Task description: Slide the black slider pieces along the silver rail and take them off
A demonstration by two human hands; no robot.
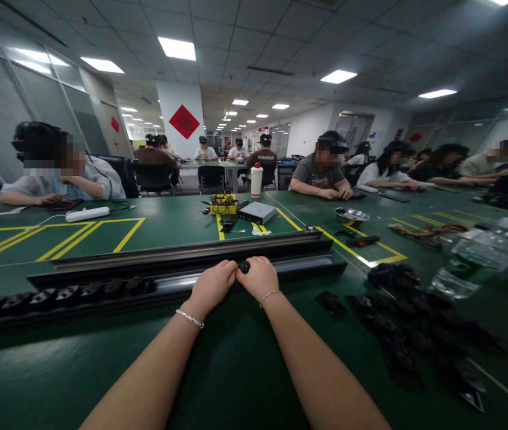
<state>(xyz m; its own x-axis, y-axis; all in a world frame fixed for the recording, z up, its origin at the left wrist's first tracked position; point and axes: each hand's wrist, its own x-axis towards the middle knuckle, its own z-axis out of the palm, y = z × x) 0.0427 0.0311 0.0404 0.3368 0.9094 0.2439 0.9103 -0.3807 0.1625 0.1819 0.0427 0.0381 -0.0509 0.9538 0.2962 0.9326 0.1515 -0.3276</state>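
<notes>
My left hand (215,283) and my right hand (259,278) meet in the middle of the view, over the near long black rail (299,270). Between their closed fingers is a small black part (244,267), mostly hidden, so its exact kind does not show. Several black parts with round tops (90,291) stand in a row along the left end of that rail. The rail's bare channel (176,282) looks shiny between the row and my left hand. Behind lies another long dark rail (182,254).
To the right lies a heap of loose black parts (406,322), near a large water bottle (473,263). Farther back are a metal bowl (351,215), a grey box (257,212), a yellow basket (223,204) and a white bottle (256,181). Other people sit around the green table (115,373).
</notes>
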